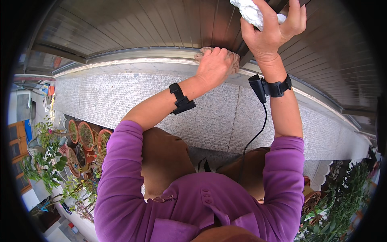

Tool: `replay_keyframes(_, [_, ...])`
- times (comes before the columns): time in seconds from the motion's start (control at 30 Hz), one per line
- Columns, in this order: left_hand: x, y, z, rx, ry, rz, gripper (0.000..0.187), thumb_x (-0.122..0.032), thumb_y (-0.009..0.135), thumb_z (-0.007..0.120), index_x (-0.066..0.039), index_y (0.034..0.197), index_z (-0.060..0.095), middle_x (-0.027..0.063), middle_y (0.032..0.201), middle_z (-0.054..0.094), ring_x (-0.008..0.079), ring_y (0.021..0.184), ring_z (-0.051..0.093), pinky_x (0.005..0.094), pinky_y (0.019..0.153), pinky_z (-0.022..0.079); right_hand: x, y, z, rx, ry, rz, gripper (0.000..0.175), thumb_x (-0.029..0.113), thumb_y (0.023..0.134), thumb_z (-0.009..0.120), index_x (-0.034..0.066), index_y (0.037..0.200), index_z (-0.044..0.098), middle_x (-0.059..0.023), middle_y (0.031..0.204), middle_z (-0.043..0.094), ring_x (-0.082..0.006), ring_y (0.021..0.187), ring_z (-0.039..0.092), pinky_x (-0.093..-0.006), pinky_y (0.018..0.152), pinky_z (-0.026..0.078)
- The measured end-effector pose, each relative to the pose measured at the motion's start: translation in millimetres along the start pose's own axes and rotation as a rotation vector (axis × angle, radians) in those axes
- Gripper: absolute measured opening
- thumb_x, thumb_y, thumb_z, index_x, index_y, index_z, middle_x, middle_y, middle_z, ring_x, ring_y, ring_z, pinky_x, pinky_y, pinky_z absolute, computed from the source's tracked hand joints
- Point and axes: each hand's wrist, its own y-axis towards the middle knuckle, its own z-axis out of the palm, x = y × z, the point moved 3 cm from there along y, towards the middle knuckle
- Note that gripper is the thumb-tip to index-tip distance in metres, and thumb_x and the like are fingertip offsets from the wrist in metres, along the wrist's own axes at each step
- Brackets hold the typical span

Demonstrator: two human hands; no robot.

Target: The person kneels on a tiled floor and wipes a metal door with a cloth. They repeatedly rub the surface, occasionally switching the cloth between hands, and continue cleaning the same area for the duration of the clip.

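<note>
My left hand (214,65) grips a crumpled brown cloth (234,62), which lies against the bottom rail of a metal-framed door or panel (151,53), just above a pale stone ledge. Higher up on the right, my right hand (269,33) holds a crumpled white cloth or wad of paper (249,13) between thumb and fingers, in front of the dark ribbed panel (169,24). Whether the white wad touches the panel I cannot tell. Both wrists carry black straps with small devices, and a black cable hangs from the right one.
A speckled, ribbed stone slab (205,118) runs below the panels, in front of my knees. Terracotta flowerpots (86,136) with plants stand at the lower left. More leafy plants (341,190) and a pot (311,198) are at the lower right. The black cable (257,133) crosses beside my right forearm.
</note>
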Motion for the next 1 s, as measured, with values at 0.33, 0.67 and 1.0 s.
replay_keyframes(0.33, [-2, -6, 5, -0.087, 0.086, 0.021, 0.042, -0.017, 0.074, 0.073, -0.008, 0.114, 0.067, 0.0079, 0.098, 0.055, 0.0258, 0.097, 0.054, 0.039, 0.079, 0.043, 0, -1, 0, -0.052, 0.02, -0.026, 0.032, 0.01, 0.071, 0.079, 0.0127, 0.103, 0.073, -0.0239, 0.152, 0.04, -0.0477, 0.137, 0.036, -0.0535, 0.112, 0.033])
replay_keyframes(0.67, [2, -1, 7, 0.012, 0.074, 0.026, 0.039, -0.017, 0.078, 0.069, -0.007, 0.115, 0.065, 0.007, 0.095, 0.055, 0.0252, 0.093, 0.054, 0.0389, 0.077, 0.042, 2, -1, -1, 0.061, -0.009, 0.072, 0.033, 0.01, 0.07, 0.078, 0.0123, 0.102, 0.073, -0.0244, 0.152, 0.04, -0.0478, 0.137, 0.036, -0.0536, 0.112, 0.033])
replay_keyframes(1.0, [1, -8, 4, -0.196, 0.03, 0.059, 0.034, -0.013, 0.082, 0.061, -0.007, 0.115, 0.065, 0.0062, 0.094, 0.055, 0.0232, 0.092, 0.054, 0.0363, 0.077, 0.042, -5, -4, 6, -0.04, 0.003, -0.03, 0.031, 0.01, 0.071, 0.078, 0.0117, 0.101, 0.073, -0.0246, 0.151, 0.04, -0.0479, 0.137, 0.036, -0.0535, 0.112, 0.033])
